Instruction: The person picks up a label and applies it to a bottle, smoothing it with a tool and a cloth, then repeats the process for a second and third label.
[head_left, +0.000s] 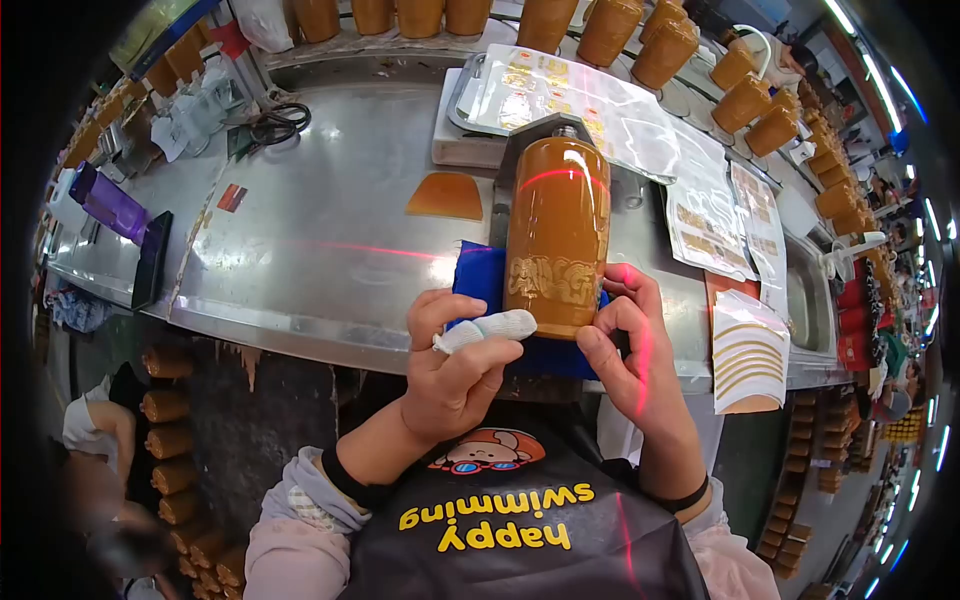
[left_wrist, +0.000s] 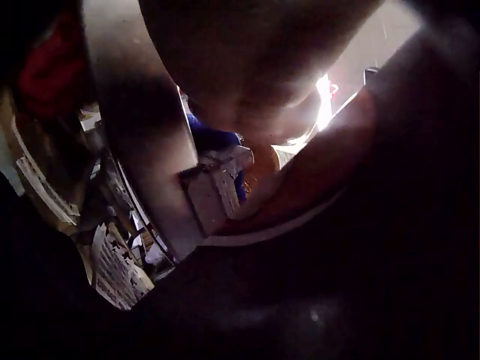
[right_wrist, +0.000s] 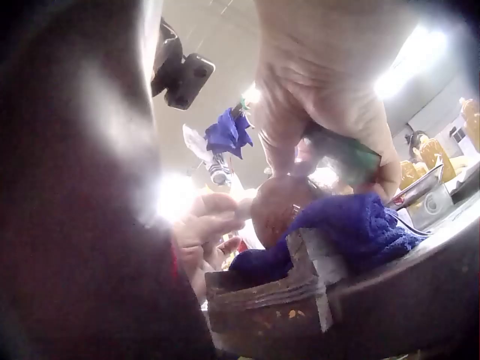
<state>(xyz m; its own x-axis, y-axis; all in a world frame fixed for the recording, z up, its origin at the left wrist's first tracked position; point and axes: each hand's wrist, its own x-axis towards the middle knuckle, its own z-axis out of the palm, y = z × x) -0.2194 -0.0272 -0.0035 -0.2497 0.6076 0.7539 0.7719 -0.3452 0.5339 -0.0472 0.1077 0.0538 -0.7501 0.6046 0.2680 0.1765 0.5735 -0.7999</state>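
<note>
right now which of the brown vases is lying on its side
The tall glossy brown vase on the blue cloth between both hands; the others stand upright along the table's far edge.

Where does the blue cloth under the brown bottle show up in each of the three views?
Head: blue cloth at centre, under the brown bottle, at the table edge.
Left wrist: a dark blue patch at centre, mostly hidden.
Right wrist: lower right, draped over the metal edge.
Shared landmark: the bottle resting on it.

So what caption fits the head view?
Both hands, left and right, press a gold decal onto a brown bottle lying on blue cloth.
</note>
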